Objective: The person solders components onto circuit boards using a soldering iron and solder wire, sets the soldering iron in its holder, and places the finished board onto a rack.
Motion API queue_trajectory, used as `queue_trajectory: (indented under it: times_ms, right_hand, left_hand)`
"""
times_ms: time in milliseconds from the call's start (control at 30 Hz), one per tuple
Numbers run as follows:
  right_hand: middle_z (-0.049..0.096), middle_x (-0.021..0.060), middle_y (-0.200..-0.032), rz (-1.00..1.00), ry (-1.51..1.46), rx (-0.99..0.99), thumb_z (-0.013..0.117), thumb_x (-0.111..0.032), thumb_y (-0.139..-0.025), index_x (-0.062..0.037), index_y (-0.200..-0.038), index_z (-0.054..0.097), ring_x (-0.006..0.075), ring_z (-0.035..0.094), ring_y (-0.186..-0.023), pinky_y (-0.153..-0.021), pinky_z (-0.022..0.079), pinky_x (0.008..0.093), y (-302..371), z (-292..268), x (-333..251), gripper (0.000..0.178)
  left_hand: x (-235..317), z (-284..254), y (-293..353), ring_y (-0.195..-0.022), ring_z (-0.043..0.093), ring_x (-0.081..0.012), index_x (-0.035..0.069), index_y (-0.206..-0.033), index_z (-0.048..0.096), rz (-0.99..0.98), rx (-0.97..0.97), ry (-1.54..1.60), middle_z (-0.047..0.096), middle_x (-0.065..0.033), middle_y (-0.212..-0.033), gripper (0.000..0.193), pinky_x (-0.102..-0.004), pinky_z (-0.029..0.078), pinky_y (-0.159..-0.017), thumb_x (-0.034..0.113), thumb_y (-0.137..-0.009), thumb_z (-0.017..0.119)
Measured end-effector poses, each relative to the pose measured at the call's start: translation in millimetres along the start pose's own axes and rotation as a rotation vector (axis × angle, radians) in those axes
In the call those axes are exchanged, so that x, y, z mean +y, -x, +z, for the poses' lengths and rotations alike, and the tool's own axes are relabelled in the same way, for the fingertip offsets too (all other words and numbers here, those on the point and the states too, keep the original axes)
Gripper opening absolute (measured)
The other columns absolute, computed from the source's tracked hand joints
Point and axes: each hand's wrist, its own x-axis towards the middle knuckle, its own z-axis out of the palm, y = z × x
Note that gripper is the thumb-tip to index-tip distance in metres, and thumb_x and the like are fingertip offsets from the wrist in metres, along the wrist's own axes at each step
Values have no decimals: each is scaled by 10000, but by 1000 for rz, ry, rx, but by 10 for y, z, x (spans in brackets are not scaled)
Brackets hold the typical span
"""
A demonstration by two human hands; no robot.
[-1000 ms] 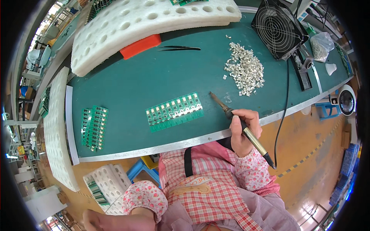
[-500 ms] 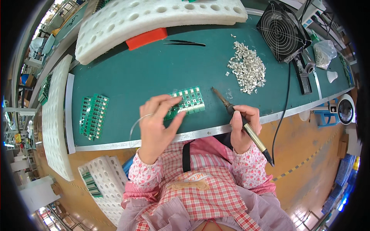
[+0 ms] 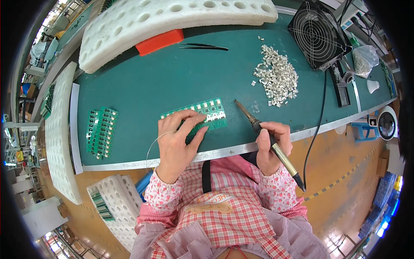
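Note:
A green circuit board panel [image 3: 217, 108] with rows of small parts lies near the front edge of the bench. My left hand [image 3: 181, 137] rests over its left part, index fingertip and thumb on the board. A thin solder wire [image 3: 149, 151] loops out of this hand; its tip is hidden beneath the fingers. Bright silvery pieces show on the board beside the index fingertip. To the right, my right hand [image 3: 274, 144] is closed around a soldering iron [image 3: 282, 156], whose tip points up and left, a short way from the board's right end.
A heap of small silvery metal parts [image 3: 278, 75] lies at right, near a black fan [image 3: 317, 36]. Black tweezers [image 3: 205, 46], a red block [image 3: 159, 42] and white perforated foam [image 3: 172, 21] sit at the back. More circuit boards [image 3: 101, 133] lie at left. The iron's cable [image 3: 318, 116] crosses the bench edge.
My left hand has shifted slightly to the right along the board, uncovering more of its left end. The soldering iron stays almost in place. The view has moved a little.

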Motion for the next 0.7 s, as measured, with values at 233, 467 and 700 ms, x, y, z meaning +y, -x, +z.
queue_trajectory:
  times_ms: [233,467,700]
  right_hand:
    - [646,84,-849,-29,-12,18,692,-75,-881,-24,-996,648,132,590,-648,-594,478,257,2,6,-1,134]
    - [665,96,-866,-41,40,-1,682,-59,-875,-23,-1018,650,187,622,-709,-645,494,286,-27,6,-45,151]
    - [663,105,-867,-130,132,-71,676,-11,-870,-29,-1042,678,221,588,-703,-644,474,311,-118,15,-95,173]
  left_hand:
    - [-71,-184,149,-1011,627,-257,40,-1054,698,-158,119,80,665,-109,-1090,320,-344,492,-875,9,-749,791]
    - [-135,-234,345,-906,576,-243,82,-1045,712,-309,218,93,610,-78,-1026,332,-352,459,-795,67,-734,825]
    - [-121,-313,414,-981,584,-260,44,-1106,678,-301,137,-24,601,-104,-1088,410,-359,458,-880,60,-724,826]
